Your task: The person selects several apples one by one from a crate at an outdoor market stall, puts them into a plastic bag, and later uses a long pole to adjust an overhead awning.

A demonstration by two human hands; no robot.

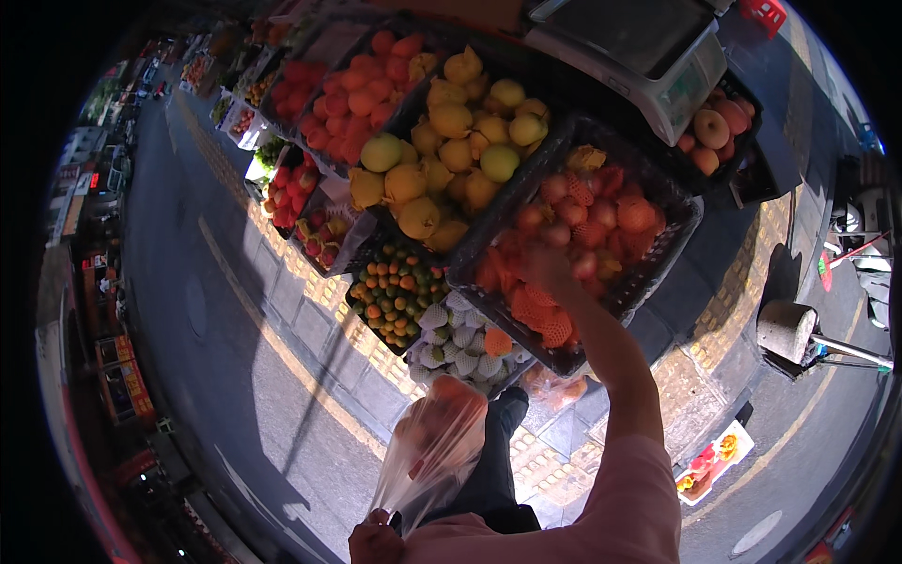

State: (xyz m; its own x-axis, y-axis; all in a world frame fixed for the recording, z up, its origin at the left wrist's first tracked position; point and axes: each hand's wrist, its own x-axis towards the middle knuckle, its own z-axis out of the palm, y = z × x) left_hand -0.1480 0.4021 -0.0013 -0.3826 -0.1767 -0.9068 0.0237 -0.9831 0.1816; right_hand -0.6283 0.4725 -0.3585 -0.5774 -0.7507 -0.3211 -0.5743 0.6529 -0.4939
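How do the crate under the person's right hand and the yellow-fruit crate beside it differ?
The crate under the right hand, the red-fruit crate, holds reddish fruit partly in orange foam nets; the yellow-fruit crate holds bare yellow-green fruit. The hand reaches only into the red-fruit crate. Both are dark, full and tilted.

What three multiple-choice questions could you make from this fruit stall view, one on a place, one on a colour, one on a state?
1. Where is the right hand?
A. in the black crate of reddish fruit
B. on the scale
C. on the pavement

2. What colour are the pears in the middle crate?
A. purple
B. yellow
C. white

3. What state is the plastic bag held by the left hand in?
A. folded flat
B. tied shut
C. hanging with some fruit inside

Answers: A, the hand reaches among the fruit in that crate; B, they are plainly yellow; C, orange shapes show through the clear plastic.
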